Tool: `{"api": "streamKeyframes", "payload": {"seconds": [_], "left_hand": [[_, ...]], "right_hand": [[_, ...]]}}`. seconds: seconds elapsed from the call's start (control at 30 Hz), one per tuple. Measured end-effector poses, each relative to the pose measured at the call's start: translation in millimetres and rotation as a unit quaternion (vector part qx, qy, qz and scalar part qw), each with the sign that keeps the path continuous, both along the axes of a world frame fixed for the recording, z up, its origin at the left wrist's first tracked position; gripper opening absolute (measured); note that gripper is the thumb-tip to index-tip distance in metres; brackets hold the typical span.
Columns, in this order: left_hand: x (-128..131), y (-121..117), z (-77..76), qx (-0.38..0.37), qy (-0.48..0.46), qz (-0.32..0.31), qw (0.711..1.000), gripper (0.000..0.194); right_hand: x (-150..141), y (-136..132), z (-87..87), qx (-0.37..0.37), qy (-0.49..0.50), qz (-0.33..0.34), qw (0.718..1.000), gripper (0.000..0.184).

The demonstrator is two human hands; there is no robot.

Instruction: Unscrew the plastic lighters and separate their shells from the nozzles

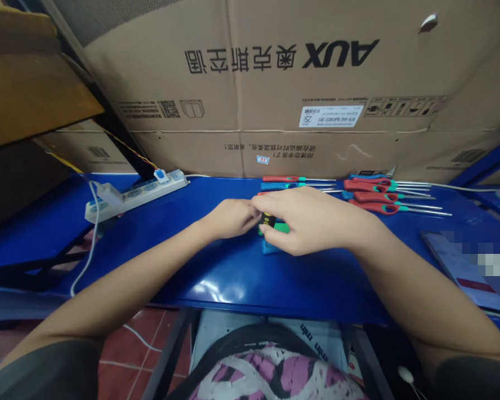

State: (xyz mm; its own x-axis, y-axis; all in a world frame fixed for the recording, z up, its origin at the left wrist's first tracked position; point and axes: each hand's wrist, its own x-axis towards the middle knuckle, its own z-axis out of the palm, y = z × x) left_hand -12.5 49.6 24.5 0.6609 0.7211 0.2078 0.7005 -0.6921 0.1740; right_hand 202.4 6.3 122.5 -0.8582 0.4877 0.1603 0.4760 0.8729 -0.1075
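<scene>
Your right hand [312, 219] pinches a black-and-yellow item [268, 220]; your left hand [232, 218], at its nine o'clock, is curled; whether it grips anything, I cannot tell.

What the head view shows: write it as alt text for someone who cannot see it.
A person's left hand and right hand meet above a blue table, the right gripping a small black item with yellow marks. Beyond lie metal-stemmed, red-handled tools and, at left, a white power strip, before cardboard printed upside down.
</scene>
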Motion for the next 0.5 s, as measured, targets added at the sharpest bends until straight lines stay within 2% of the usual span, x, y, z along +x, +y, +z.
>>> {"api": "streamKeyframes", "payload": {"seconds": [0.1,0.23,0.33,0.4,0.5], "left_hand": [[-19.7,3.8,8.3,-0.012,0.05,0.054,0.997,0.028],[-40.1,11.7,3.2,-0.033,0.087,0.104,0.99,0.034],[-45.0,16.3,-5.9,-0.041,0.105,0.104,0.988,0.032],[-46.4,17.8,-9.6,-0.045,0.112,0.1,0.988,0.03],[-50.0,16.5,-6.7,-0.047,0.116,0.102,0.987,0.029]], "right_hand": [[-0.8,0.1,1.7,0.028,-0.02,-0.029,0.999,0.025],[-1.2,4.0,1.7,0.0,-0.01,-0.022,1.0,0.027],[-1.7,7.6,-0.6,0.015,-0.02,-0.022,0.999,0.031],[-2.1,9.1,-2.4,0.017,-0.006,-0.008,1.0,0.027],[-2.4,10.4,-4.0,0.018,0.013,-0.004,1.0,0.024]]}}
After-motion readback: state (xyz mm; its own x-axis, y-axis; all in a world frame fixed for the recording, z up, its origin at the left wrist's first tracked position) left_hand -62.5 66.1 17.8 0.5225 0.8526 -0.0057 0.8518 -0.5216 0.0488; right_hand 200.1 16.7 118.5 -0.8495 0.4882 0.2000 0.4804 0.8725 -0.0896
